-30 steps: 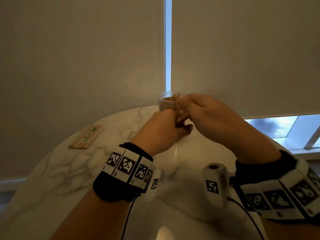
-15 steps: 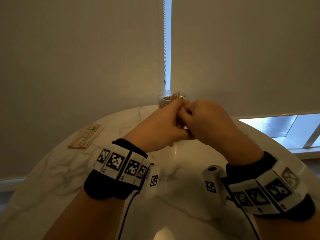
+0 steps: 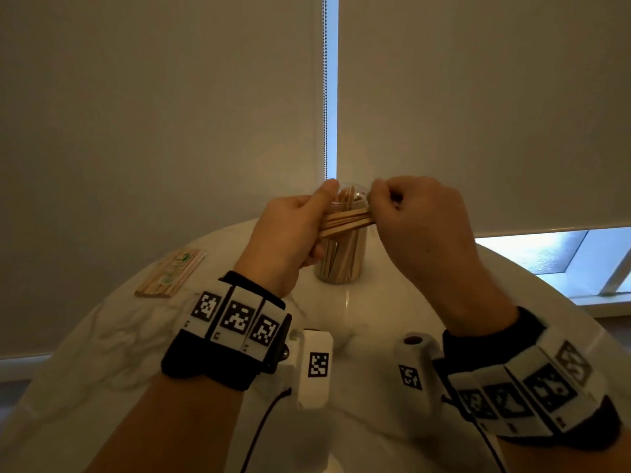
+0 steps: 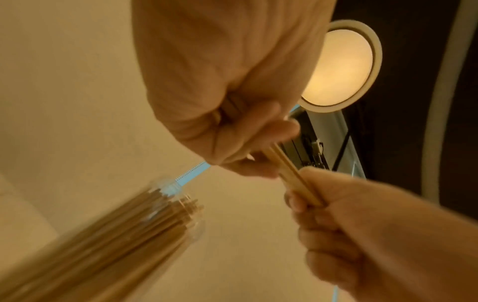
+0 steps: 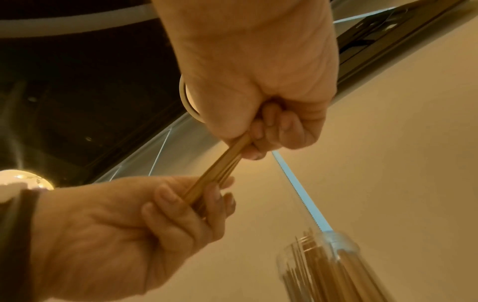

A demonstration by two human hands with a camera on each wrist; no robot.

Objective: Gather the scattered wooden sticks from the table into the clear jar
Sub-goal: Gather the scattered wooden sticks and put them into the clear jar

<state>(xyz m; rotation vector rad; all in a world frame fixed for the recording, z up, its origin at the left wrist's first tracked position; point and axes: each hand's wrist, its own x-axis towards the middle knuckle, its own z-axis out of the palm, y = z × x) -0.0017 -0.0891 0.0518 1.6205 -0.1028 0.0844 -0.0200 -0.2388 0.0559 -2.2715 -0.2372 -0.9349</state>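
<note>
Just in front of the clear jar (image 3: 341, 257), the left hand (image 3: 290, 230) and right hand (image 3: 420, 220) each curl their fingers round one end of a small bundle of sticks (image 3: 345, 221) — held level, near the jar's mouth. The step looks like squaring the bundle; next it needs tipping upright and lowering in. Left of the jar, more sticks (image 3: 170, 273) lie on the table (image 3: 102, 336).

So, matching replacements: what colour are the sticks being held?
Pale tan wood; the held sticks show best in the head view.
</note>
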